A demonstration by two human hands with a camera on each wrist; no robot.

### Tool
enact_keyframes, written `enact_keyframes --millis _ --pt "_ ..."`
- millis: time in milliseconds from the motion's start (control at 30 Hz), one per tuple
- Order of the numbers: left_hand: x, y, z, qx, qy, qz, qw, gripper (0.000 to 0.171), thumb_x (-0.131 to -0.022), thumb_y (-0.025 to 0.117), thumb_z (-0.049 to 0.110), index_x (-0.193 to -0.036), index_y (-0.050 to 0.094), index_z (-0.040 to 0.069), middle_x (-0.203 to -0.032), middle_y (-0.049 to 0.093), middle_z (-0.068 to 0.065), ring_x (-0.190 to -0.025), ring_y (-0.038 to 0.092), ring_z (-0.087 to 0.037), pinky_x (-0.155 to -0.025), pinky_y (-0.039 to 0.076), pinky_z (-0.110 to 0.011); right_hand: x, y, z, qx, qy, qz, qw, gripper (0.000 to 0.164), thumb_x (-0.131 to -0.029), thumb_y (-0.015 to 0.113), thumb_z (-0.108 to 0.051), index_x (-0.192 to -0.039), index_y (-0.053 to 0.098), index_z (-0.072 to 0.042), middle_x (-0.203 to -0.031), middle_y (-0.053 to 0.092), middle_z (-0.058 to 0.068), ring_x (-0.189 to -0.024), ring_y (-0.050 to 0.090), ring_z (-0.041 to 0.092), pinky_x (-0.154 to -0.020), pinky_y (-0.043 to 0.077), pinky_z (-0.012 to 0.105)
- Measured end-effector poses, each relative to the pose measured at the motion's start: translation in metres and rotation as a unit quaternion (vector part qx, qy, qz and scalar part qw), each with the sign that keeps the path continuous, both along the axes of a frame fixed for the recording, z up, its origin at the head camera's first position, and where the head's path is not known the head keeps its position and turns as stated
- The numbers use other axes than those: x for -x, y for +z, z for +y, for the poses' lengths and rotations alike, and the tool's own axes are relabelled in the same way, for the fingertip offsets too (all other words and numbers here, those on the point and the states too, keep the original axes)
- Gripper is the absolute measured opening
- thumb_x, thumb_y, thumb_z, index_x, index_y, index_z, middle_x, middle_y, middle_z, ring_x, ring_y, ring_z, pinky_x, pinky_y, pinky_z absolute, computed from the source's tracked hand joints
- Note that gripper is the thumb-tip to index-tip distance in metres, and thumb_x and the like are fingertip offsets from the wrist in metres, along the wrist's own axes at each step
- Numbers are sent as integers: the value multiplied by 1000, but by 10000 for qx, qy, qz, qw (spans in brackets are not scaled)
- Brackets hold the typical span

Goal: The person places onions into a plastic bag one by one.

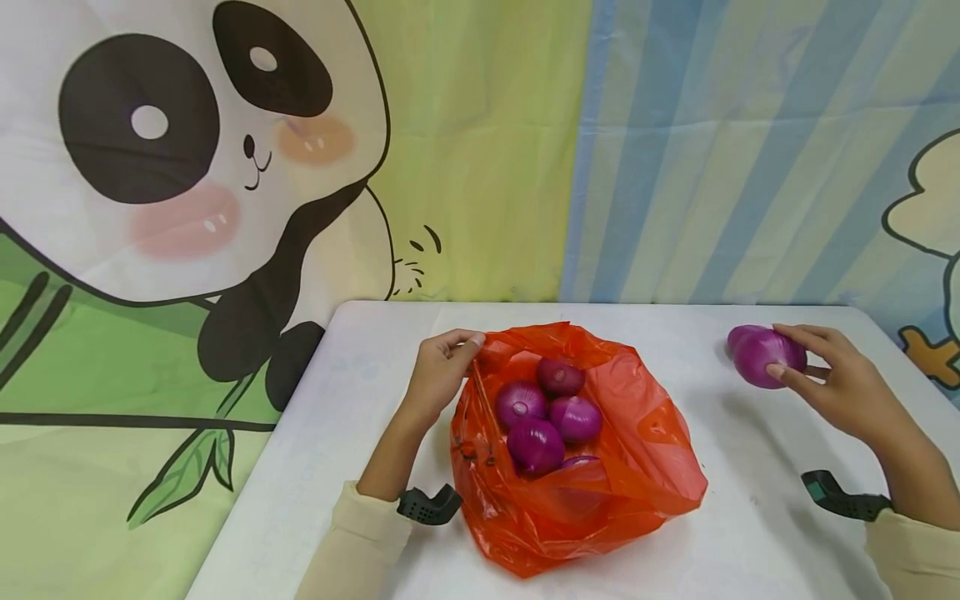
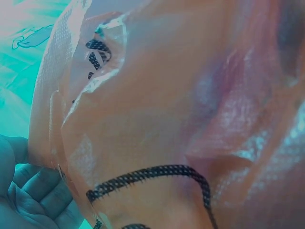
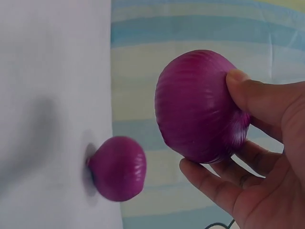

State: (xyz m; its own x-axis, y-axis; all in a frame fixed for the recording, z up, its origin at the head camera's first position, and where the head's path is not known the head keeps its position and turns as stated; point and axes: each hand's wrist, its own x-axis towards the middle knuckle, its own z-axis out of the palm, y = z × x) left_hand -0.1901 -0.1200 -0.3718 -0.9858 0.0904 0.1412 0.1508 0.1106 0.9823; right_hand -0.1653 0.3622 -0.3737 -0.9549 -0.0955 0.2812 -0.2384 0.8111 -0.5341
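My right hand [image 1: 843, 379] holds a purple onion [image 1: 767, 358] between thumb and fingers, raised above the table. In the right wrist view the held onion [image 3: 198, 107] hangs clear of a second onion [image 3: 119, 168] resting on the table; in the head view that one [image 1: 738, 335] is partly hidden behind it. At the rim of a red plastic bag [image 1: 652, 425], my left hand [image 1: 442, 371] pinches the edge. Several onions [image 1: 535, 446] lie inside the open bag. The left wrist view is filled by the bag's wall [image 2: 143, 119] with black print.
The white table [image 1: 675, 333] runs back to a hanging cloth [image 1: 487, 167] printed with a panda and stripes. Black wrist cameras sit on both wrists, the left one [image 1: 429, 505] close beside the bag.
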Motion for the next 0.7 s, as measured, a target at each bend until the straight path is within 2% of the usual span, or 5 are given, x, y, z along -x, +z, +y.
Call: enact_keyframes --millis 100,200,400,600,700 --pt "0 0 0 5 -22 -28 10000 30 -98 61 29 -106 71 2 -90 73 -11 -83 70 -25 -80 56 -36 0 6 -5 210 55 75 9997 61 -90 71 -11 -141 42 7 -133 35 33 -112 37 54 -76 52 21" --pt "1 -1 -1 -1 -25 -53 10000 31 -98 60 30 -108 71 2 -92 73 -12 -84 70 -25 -80 56 -36 -1 11 -9 439 143 131 9988 61 -90 71 -12 -142 44 2 -134 37 29 -113 39 42 -66 32 -4" --pt "0 1 1 17 -26 -131 9999 28 -99 58 23 -110 70 -1 -92 73 -13 -86 70 -27 -79 56 -36 2 21 -15 636 295 264 9972 58 -89 71 -10 -142 48 -4 -131 41 15 -105 35 -3 -69 37 -2" --pt "-15 21 6 124 -70 -99 9998 26 -100 56 16 -109 69 -5 -91 72 -14 -85 70 -26 -80 56 -36 5 30 -17 560 247 206 9979 57 -91 70 -13 -142 47 -3 -129 42 13 -103 36 -5 -67 38 -2" --pt "-21 30 7 140 -1 -35 9999 26 -100 56 16 -108 69 -5 -90 73 -13 -84 70 -25 -80 56 -37 5 35 -23 607 440 42 9972 59 -90 71 -13 -144 47 -8 -131 43 8 -104 37 -4 -66 43 4"
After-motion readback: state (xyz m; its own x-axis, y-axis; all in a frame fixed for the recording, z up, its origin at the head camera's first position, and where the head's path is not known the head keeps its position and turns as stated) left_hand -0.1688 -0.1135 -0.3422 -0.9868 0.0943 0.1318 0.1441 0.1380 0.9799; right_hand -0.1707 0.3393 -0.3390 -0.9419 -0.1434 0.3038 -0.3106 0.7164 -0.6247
